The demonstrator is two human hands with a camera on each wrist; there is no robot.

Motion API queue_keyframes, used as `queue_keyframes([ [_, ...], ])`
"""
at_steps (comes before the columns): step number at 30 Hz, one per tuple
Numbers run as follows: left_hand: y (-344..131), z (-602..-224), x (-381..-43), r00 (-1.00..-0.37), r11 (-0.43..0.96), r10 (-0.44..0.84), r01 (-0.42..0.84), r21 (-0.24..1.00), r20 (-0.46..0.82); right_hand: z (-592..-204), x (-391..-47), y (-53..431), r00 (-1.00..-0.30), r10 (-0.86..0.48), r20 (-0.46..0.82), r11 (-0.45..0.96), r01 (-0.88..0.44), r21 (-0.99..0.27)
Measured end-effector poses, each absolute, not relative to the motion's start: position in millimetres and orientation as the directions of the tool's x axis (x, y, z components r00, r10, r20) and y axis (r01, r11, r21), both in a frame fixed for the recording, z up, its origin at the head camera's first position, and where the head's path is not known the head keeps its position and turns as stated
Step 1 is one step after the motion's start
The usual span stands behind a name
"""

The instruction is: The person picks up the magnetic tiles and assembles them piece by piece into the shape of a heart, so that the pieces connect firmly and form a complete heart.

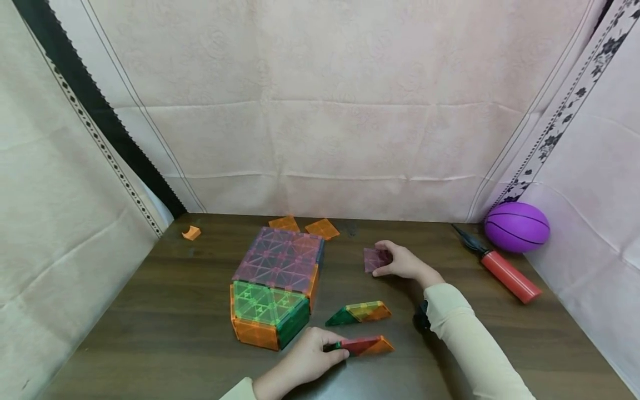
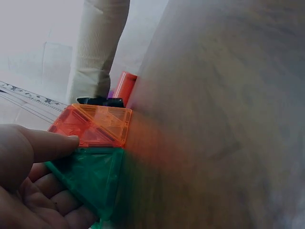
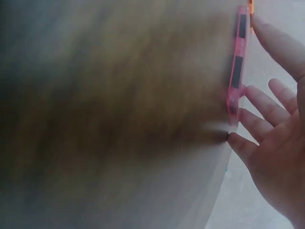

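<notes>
My left hand (image 1: 314, 355) pinches a flat magnetic-tile piece of red, orange and green tiles (image 1: 367, 345) between thumb and fingers. In the left wrist view, the thumb lies over its red and green parts, with the other fingers behind the green tile (image 2: 90, 176). Further off, my right hand (image 1: 402, 264) reaches to a small purple magnetic tile (image 1: 376, 260) lying on the table. In the right wrist view its fairly straight, spread fingers touch the purple tile (image 3: 236, 62). A second joined piece in green, yellow and orange (image 1: 361, 313) lies between the hands.
Left of the hands stands a block built of magnetic tiles (image 1: 277, 280), purple and green on top, orange-sided. Two orange tiles (image 1: 322, 228) lie behind it. A small orange piece (image 1: 191, 233) lies far left. On the right are a purple ball (image 1: 517, 227) and a red cylinder (image 1: 510, 276).
</notes>
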State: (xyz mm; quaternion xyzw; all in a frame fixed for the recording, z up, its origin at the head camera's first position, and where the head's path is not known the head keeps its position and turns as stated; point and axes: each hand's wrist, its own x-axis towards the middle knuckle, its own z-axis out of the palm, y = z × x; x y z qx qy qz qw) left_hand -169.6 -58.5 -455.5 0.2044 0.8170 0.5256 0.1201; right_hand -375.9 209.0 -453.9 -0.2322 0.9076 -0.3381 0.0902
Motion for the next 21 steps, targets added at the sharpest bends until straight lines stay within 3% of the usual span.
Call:
queue_keyframes([
  [12,-57,-457,-171,-0.884,0.360,0.467,0.191,0.913,0.002,-452,-369,209,-0.873,-0.487,-0.013,0.744,-0.407,-0.529],
  [21,-55,-456,-171,-0.883,0.358,0.470,0.196,0.913,0.005,-450,-343,245,-0.905,-0.424,0.032,0.689,-0.346,-0.637],
])
